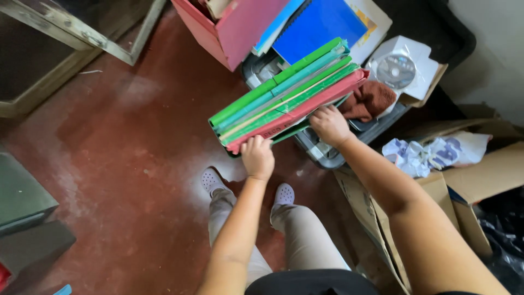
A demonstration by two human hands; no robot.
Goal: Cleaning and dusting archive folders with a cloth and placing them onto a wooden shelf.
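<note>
A person stands on a worn red-brown floor (136, 164), looking down past grey trousers and pale perforated clogs (212, 179), with both bare arms stretched forward. Ahead lies a dark plastic bin (322, 155), crowded with paper goods, and beside it at the right sit open cardboard boxes (480, 180), one of them holding crumpled blue-and-white paper (420, 155).

Both hands hold a stack of folders (289, 95), green, teal and pink-red, carried edge-on and tilted across the near rim of the bin, half over the floor and half over the bin. The left hand (257, 155) is closed around the lower corner of the stack, fingers curled over the pink-red folder. The right hand (329, 124) grips the same long edge further up, knuckles showing, thumb hidden beneath.

Behind the stack, a pink box (240, 30) leans against a blue spiral notebook (316, 24) and other flat covers. A disc in a white sleeve (397, 70) rests on a small open carton at the bin's far side, and a rust-brown cloth (371, 101) lies bunched just beside the right hand.

As for progress, the work appears to be midway: the folders are gathered into one bundle and lifted clear, but they rest nowhere yet. Whether the bundle is coming out of the bin or going into it cannot be told from this view. Books, the disc and the cloth remain where they lie, so much of the pile looks unsorted.
</note>
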